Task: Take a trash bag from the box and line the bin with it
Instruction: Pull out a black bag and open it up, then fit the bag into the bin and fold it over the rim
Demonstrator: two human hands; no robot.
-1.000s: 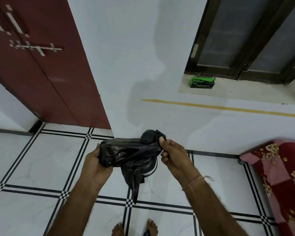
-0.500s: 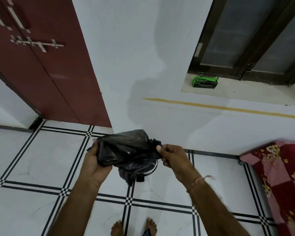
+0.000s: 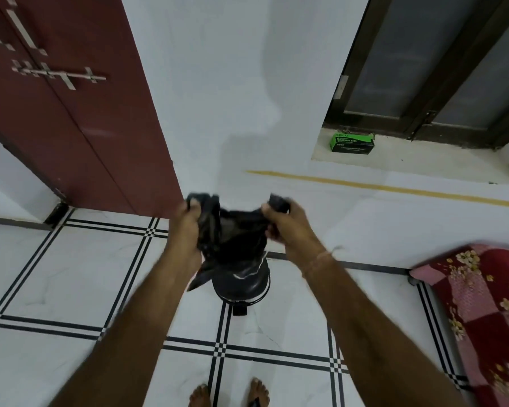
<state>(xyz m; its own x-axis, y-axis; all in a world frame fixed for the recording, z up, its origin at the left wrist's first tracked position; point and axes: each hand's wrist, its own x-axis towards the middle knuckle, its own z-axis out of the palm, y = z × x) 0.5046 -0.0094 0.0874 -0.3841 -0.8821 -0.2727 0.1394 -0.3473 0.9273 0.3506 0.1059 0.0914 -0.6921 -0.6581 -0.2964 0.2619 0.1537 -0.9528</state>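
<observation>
A black trash bag point(image 3: 235, 230) hangs stretched between both hands in mid-air, its mouth pulled apart. My left hand point(image 3: 188, 227) grips the bag's left edge and my right hand point(image 3: 288, 224) grips its right edge. Directly below the bag a small black bin point(image 3: 244, 282) stands on the tiled floor near the wall, its top hidden by the hanging plastic. The green box of garbage bags point(image 3: 351, 142) lies on the window ledge at the upper right, far from both hands.
A dark red door point(image 3: 71, 113) with a metal latch fills the upper left. A bed with a red floral cover point(image 3: 482, 304) stands at the right edge. My bare feet point(image 3: 229, 392) rest on the white tiles just behind the bin.
The bag was bunched between my hands at waist level; now both hands have risen and moved apart, spreading the bag open over the bin.
</observation>
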